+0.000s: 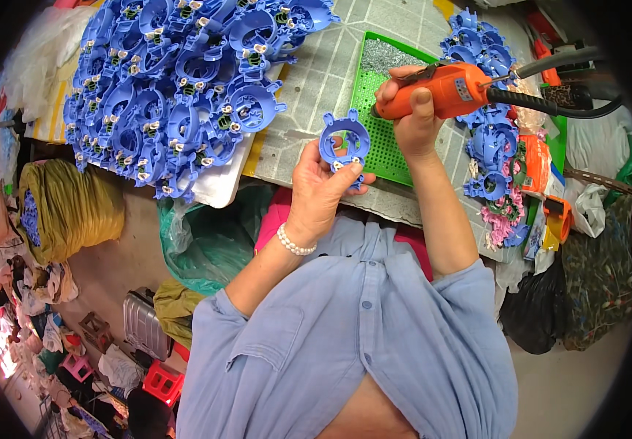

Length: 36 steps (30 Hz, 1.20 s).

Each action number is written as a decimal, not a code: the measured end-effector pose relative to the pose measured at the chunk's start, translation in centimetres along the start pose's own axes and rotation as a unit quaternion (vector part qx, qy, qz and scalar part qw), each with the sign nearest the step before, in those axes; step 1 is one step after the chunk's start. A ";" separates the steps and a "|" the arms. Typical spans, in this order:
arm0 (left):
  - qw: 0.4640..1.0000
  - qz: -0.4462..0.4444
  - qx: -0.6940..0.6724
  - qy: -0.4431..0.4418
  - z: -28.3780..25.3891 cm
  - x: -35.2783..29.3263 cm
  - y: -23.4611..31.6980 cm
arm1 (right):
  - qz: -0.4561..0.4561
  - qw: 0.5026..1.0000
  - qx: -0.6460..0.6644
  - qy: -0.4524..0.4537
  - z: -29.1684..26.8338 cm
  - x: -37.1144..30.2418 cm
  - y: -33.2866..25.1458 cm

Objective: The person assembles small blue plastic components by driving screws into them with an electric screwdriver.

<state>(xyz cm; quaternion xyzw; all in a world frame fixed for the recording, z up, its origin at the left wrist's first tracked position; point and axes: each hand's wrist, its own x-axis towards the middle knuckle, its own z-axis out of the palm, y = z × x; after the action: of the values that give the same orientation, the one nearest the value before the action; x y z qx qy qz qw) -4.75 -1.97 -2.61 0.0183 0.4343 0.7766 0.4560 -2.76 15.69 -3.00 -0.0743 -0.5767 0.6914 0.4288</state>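
Note:
My left hand [319, 189] is closed on a blue plastic ring-shaped part [345, 137], thumb pressed on its lower edge. Wrapped around an orange electric screwdriver [444, 91] is my right hand [412, 121]. The tool lies roughly level, its tip pointing left, just right of the ring and apart from it. Beneath both hands is a green perforated tray [396, 167], with many small silvery screws [388, 55] heaped at its far end. A large pile of similar blue parts [177, 88], fitted with small white and dark pieces, covers a white board [217, 184] to the left.
More blue parts [493, 143] line the table's right side, beside pink pieces [502, 212] and an orange-and-white box [539, 164]. A black cable [528, 101] runs right from the tool. Below the table edge are a green plastic bag [202, 245], a yellow sack [82, 208] and a black bag [535, 307].

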 end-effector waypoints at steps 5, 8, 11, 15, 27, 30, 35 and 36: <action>1.000 0.003 -0.002 -0.015 0.0 -0.1 0.2 | -0.010 1.000 -0.019 -0.004 -0.1 0.0 0.2; 0.999 -0.013 -0.025 -0.021 -0.1 -0.1 0.6 | -0.012 1.000 -0.022 -0.002 0.0 0.1 0.0; 1.000 -0.013 -0.008 -0.021 -0.2 0.0 0.4 | -0.010 1.000 -0.017 0.003 0.1 0.2 -0.1; 1.000 -0.009 0.001 -0.024 -0.2 0.1 0.4 | -0.011 1.000 -0.024 -0.001 0.0 0.3 0.1; 1.000 -0.001 0.011 -0.024 0.0 0.2 0.3 | -0.011 1.000 0.009 -0.003 -0.1 0.3 -1.1; 1.000 -0.002 0.015 -0.018 0.0 0.1 0.3 | 0.002 0.999 0.012 -0.035 -0.4 0.2 -2.6; 0.999 0.006 0.037 -0.014 0.2 0.1 0.2 | -0.030 0.988 0.099 -0.119 0.9 -0.4 -7.0; 0.999 0.007 0.039 -0.014 0.4 0.0 0.3 | -0.042 0.982 0.119 -0.138 1.4 -0.7 -8.0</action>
<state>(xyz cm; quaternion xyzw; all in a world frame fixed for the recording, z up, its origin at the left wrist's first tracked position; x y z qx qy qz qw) -4.81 -1.78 -2.18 0.0506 0.4577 0.7617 0.4557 0.92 13.89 4.09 0.0979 -0.5471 0.7396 0.3796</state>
